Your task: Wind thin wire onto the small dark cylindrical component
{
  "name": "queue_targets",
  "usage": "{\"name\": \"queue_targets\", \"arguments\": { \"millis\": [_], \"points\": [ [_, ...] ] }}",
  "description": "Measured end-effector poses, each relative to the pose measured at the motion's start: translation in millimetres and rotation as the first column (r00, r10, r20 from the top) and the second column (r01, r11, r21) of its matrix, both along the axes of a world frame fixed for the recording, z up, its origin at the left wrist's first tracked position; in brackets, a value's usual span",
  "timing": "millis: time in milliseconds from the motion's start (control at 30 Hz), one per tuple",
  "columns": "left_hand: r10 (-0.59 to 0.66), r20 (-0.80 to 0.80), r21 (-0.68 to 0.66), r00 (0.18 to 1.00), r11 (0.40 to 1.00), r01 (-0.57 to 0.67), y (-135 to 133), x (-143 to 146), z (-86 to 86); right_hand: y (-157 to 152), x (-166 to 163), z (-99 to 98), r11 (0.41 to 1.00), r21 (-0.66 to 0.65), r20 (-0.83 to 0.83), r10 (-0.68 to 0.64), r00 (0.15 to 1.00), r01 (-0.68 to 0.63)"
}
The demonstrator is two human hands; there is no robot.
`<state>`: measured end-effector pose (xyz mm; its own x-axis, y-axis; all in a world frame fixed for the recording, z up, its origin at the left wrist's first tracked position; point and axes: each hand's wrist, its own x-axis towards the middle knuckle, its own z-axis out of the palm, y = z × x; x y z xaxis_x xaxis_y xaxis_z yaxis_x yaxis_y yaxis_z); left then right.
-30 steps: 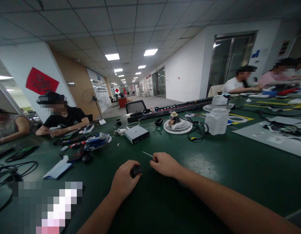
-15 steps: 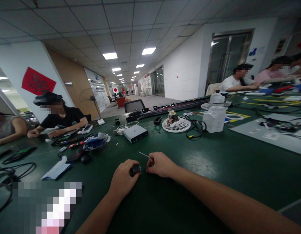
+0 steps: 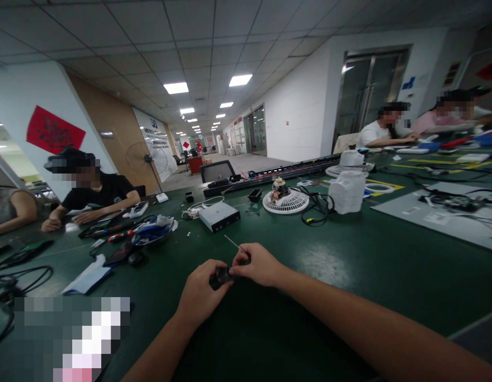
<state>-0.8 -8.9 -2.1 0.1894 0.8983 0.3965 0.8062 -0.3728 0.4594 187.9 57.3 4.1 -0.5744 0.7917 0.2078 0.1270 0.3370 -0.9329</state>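
My left hand [image 3: 201, 289] is closed around a small dark, rounded piece [image 3: 222, 275], with its end showing between thumb and fingers. My right hand [image 3: 257, 265] is closed too, its thumb and fingertip at the right end of that dark piece. A thin, pale metal rod [image 3: 233, 243] sticks out up and to the left from the right hand. The rest of the rod is hidden in the fingers, so its kind does not show. Both hands are just above the green table [image 3: 269, 323].
Beyond the hands lie a silver disc drive [image 3: 218, 213], a small black box [image 3: 255, 195] and a white fan grille with a motor [image 3: 285, 201]. A white housing [image 3: 347, 192] stands to the right. Tools, cables and a blue cloth [image 3: 152, 229] lie left. Several people sit around the table.
My right hand has moved left, closing the gap to the dark piece, and the rod now tilts up more steeply. The view has shifted slightly.
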Motion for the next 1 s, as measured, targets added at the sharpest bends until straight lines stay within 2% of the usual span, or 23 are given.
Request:
{"name": "queue_targets", "arguments": {
  "millis": [133, 300, 500, 600, 767, 900, 1000],
  "points": [
    [-0.010, 0.024, 0.045, 1.000, 0.999, 0.009, -0.1, 0.9, -0.5, 2.3, -1.5, -1.6, 0.998, 0.044, -0.030, -0.047, 0.998, 0.049],
    [-0.038, 0.021, 0.061, 0.999, 0.997, 0.037, -0.7, 1.1, -0.4, 1.7, -1.4, 0.7, 0.996, -0.044, -0.060, -0.084, 0.995, 0.082],
    [-0.041, 0.035, 0.073, 0.999, 0.997, 0.038, -0.5, 1.7, 0.1, 1.5, 0.1, 0.1, 1.000, -0.013, -0.119, -0.025, 0.993, 0.023],
    [-0.073, 0.035, 0.090, 0.997, 0.994, 0.070, -0.9, 0.7, -0.8, 1.2, -0.6, -2.1, 0.999, 0.037, -0.093, -0.008, 0.996, 0.012],
    [-0.136, 0.035, 0.087, 0.990, 0.987, 0.133, -3.9, -1.9, 0.4, 1.2, 0.2, -0.6, 0.994, 0.090, 0.007, -0.065, 0.998, 0.064],
    [-0.177, 0.038, 0.093, 0.983, 0.981, 0.173, -5.5, -2.3, 1.3, 3.4, 2.9, -1.1, 0.998, 0.058, 0.106, -0.040, 0.994, 0.034],
    [-0.185, 0.060, 0.095, 0.981, 0.979, 0.179, -5.6, -2.1, 0.9, 2.4, 3.3, -2.6, 0.998, 0.059, 0.104, 0.000, 0.995, -0.006]
  ]
}}
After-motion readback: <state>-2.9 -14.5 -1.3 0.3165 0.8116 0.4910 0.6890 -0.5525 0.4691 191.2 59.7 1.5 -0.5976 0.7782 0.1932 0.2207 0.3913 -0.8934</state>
